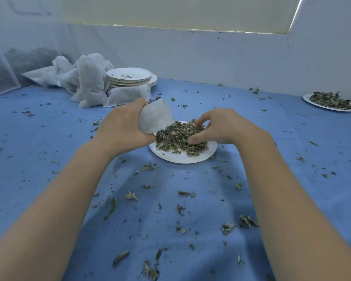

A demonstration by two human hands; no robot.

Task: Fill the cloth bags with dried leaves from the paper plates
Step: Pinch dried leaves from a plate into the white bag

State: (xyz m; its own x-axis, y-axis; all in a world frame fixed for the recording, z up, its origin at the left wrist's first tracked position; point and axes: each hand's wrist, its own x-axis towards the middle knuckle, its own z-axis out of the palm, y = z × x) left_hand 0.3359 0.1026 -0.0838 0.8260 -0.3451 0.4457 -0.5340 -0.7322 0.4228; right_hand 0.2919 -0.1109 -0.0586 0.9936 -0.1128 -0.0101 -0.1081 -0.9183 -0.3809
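A white paper plate (182, 157) lies in the middle of the blue table with a heap of dried leaves (176, 136) on it. My left hand (122, 128) grips a small white cloth bag (156, 116) at the plate's left rim, the bag tilted toward the heap. My right hand (221, 126) is over the heap's right side, its fingers and thumb curled into the leaves and pinching some of them.
A pile of white cloth bags (83, 80) and a stack of used paper plates (130, 77) sit at the back left. Another plate of leaves (330, 102) is at the far right edge. Loose leaf bits litter the blue cloth (170, 209). A white wall runs behind.
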